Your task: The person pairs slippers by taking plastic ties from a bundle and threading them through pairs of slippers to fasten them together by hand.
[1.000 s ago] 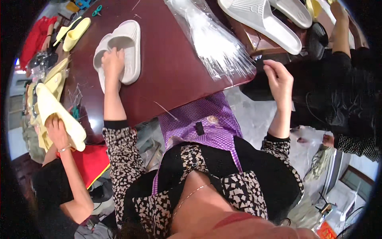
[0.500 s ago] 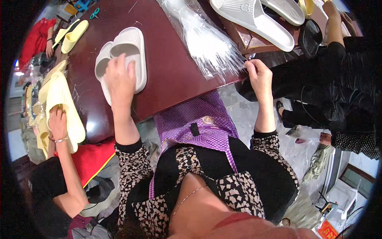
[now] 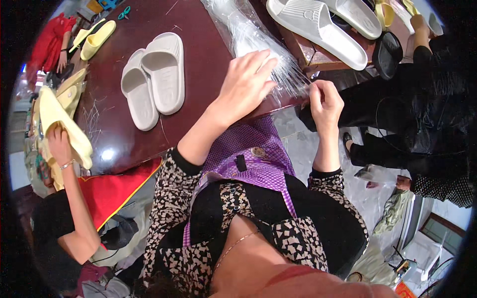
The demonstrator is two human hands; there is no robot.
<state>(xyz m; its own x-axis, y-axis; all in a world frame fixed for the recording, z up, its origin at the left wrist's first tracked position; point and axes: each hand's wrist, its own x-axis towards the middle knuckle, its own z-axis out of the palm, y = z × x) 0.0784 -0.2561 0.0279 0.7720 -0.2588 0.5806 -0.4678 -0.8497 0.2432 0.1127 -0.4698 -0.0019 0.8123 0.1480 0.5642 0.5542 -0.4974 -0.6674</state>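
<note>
Head view: left hand [image 3: 247,87] and right hand [image 3: 325,102] were both at the clear plastic bundle [image 3: 248,35]

So the bundle lay on the table [image 3: 203,54] with its near end between the two hands: left hand over it, right hand just beside its corner.

Left hand was partly open, back up, fingers loosely spread; couldn't tell if it was touching the plastic. Its forearm slanted up and to the right over the table edge. Right forearm came up nearly straight, fingers curled, thumb and forefinger close together by the corner. Couldn't tell if they had any film pinched.

Bundle was shiny, crinkly, with streaky white highlights. Table was glossy dark red. Well left of the left hand, a pair of pale grey slides [image 3: 169,84] sat soles down, touching, ribbed straps on top.

Further out: a purple checked apron [image 3: 268,149] below the table edge, bigger-looking grey slides [image 3: 343,47] up right, and at far left another person's hand [image 3: 58,144] in a smooth pale yellow slide [image 3: 69,131].
</note>
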